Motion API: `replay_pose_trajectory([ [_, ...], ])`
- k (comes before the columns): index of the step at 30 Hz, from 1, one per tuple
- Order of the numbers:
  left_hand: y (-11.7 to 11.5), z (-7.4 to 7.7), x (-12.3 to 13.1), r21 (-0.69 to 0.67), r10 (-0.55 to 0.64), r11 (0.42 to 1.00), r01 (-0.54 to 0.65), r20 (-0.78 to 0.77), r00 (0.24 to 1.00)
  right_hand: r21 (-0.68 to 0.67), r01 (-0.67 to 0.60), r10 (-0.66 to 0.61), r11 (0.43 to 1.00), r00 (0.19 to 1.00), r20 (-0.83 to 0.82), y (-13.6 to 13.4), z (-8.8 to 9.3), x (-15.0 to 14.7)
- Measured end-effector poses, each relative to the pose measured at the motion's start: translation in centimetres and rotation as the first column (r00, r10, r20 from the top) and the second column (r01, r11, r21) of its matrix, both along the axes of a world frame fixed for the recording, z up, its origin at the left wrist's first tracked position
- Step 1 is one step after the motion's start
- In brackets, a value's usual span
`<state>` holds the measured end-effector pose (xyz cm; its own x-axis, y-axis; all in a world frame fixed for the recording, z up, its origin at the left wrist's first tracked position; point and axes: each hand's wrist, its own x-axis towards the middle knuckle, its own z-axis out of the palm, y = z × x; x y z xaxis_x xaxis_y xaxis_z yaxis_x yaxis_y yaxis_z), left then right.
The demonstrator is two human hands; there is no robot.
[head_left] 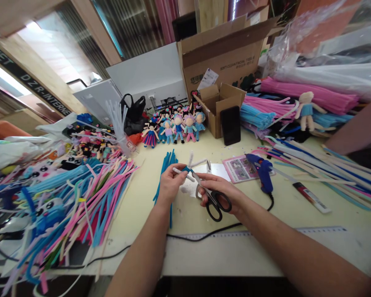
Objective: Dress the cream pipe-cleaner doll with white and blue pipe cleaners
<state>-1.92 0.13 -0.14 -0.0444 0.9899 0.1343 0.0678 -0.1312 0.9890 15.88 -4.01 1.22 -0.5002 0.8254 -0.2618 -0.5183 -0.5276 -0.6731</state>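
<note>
My left hand (169,185) pinches a small piece made of fuzzy pipe cleaners (190,169), teal with pale lilac-white ends sticking out. In my right hand (219,186) is a pair of scissors (215,200) with black handles; its blades point up and left to the teal part by my left fingertips. I cannot tell whether the blades touch it. Under and behind my left hand lies a bundle of teal pipe cleaners (163,167). A silver metal tip (208,166) shows just beyond my right hand, on a white sheet (219,170).
A blue glue gun (264,171) rests on a pink picture card (237,170), its cord crossing the table front. Heaps of pipe cleaners (111,194) lie left, more (324,173) right. Finished dolls (177,126), a small carton (218,105) and a black phone (230,125) stand behind.
</note>
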Motion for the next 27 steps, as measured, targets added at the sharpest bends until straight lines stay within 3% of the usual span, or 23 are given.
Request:
replay_pose_trajectory([
  [27,-0.69,-0.15,0.7,0.204,0.068,0.979,0.015,-0.393,0.917,0.015,0.04,-0.042,0.999,0.995,0.089,0.1,-0.33,-0.29],
])
